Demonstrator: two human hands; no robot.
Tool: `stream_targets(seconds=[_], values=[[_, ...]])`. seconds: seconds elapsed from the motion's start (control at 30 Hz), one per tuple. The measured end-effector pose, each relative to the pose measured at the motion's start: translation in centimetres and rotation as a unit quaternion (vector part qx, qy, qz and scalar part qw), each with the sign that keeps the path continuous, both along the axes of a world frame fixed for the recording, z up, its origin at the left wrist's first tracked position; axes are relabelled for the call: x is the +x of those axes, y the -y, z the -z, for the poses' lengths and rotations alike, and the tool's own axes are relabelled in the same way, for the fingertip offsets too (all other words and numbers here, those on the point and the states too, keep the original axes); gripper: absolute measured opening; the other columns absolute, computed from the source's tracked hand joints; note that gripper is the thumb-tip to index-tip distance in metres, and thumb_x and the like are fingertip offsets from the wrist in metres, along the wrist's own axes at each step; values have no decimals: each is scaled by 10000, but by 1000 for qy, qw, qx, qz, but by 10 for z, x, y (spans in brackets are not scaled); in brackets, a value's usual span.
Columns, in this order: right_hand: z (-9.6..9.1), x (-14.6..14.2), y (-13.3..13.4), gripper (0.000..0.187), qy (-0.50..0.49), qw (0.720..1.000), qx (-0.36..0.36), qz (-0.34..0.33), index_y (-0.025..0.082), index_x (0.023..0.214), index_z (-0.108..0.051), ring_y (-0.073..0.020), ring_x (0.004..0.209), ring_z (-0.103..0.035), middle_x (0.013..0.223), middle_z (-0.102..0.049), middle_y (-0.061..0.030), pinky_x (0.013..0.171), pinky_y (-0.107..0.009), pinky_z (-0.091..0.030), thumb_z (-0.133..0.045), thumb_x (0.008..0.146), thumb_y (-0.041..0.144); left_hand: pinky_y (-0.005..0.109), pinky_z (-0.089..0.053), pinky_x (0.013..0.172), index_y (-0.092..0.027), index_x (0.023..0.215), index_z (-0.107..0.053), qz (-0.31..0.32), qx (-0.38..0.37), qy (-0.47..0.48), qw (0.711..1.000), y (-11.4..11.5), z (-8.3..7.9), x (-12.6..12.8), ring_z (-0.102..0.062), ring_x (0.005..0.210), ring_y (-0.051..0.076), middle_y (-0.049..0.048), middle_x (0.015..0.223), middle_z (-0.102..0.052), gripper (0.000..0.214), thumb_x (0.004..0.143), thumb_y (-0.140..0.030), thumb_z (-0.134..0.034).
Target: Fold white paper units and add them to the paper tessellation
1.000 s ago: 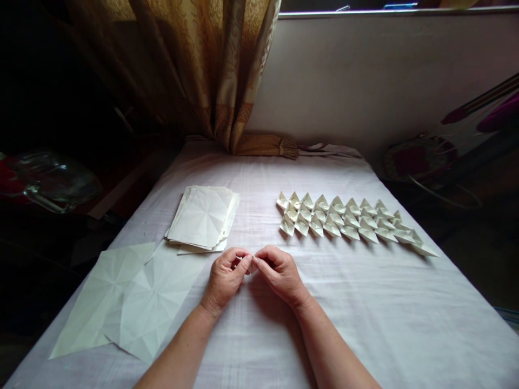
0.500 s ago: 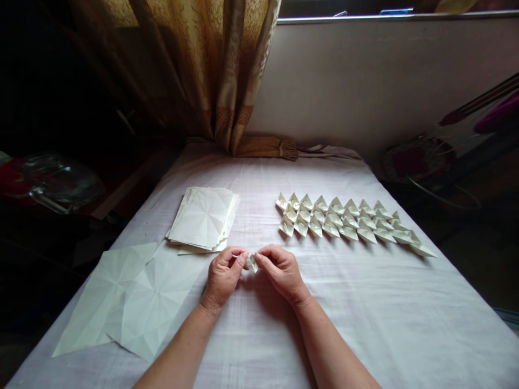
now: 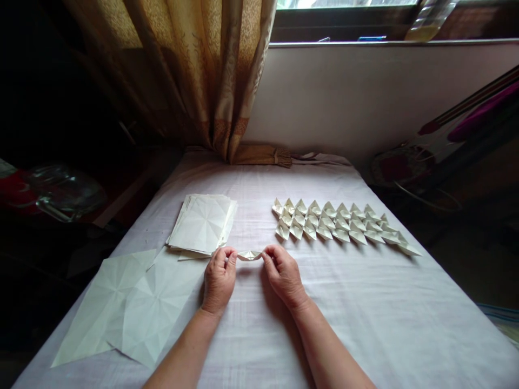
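A small folded paper boat stretches between my two hands, just above the cloth. My left hand pinches its left end between thumb and fingers. At the other end, the thumb and fingers of my right hand close on its right tip. Several finished paper boats stand in close rows to the right, beyond my right hand. Behind my left hand lies a stack of creased paper sheets. Loose creased sheets overlap on the cloth left of my left forearm.
A pale cloth covers the table. A gold curtain hangs down to its far edge, by a tasselled tie. On the window sill rest a blue item and a clear bottle. A clear container stands at the left.
My hands have moved apart, and the boat between them now shows stretched out wider. The view has tilted up slightly, showing more of the window.
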State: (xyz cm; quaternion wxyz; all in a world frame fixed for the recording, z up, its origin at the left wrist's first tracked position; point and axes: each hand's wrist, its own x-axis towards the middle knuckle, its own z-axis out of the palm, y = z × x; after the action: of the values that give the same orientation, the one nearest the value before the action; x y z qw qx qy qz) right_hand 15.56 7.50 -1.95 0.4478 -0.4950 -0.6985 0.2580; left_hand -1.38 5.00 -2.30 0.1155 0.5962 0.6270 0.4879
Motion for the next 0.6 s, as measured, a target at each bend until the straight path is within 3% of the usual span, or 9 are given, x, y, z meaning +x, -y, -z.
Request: stream_targets(seconds=[0.17, 0.3, 0.4, 0.6], values=[[3, 8, 5, 114, 92, 995, 41, 11, 211, 800, -566, -177, 735, -565, 767, -639, -18, 723, -301, -372, -498, 892, 221, 343, -508, 816, -217, 819, -588, 29, 6, -49, 998, 4, -2, 2, -616, 827, 202, 34, 818, -651, 134, 904, -289, -514], [7, 12, 6, 77, 109, 992, 61, 4, 213, 818, -591, -182, 774, -576, 784, -661, -15, 746, -304, -364, -541, 876, 196, 372, -483, 930, -221, 945, -606, 81, 28, -110, 990, 9, -5, 3, -615, 1013, 207, 55, 1036, -673, 95, 901, -225, -521], [8, 13, 6, 85, 113, 991, 75, -5, 213, 816, -597, -179, 774, -579, 785, -667, -16, 746, -303, -360, -546, 872, 175, 382, -477, 943, -233, 945, -633, 105, 28, -143, 984, 12, -8, 3, -609, 1043, 205, 60, 1107, -660, 102, 918, -238, -534], [8, 14, 6, 88, 115, 991, 69, -15, 211, 807, -602, -172, 761, -583, 790, -670, -18, 750, -305, -361, -559, 880, 185, 372, -479, 886, -214, 843, -587, 118, 21, -173, 978, 14, -15, 7, -626, 975, 212, 56, 1017, -693, 54, 893, -231, -576]])
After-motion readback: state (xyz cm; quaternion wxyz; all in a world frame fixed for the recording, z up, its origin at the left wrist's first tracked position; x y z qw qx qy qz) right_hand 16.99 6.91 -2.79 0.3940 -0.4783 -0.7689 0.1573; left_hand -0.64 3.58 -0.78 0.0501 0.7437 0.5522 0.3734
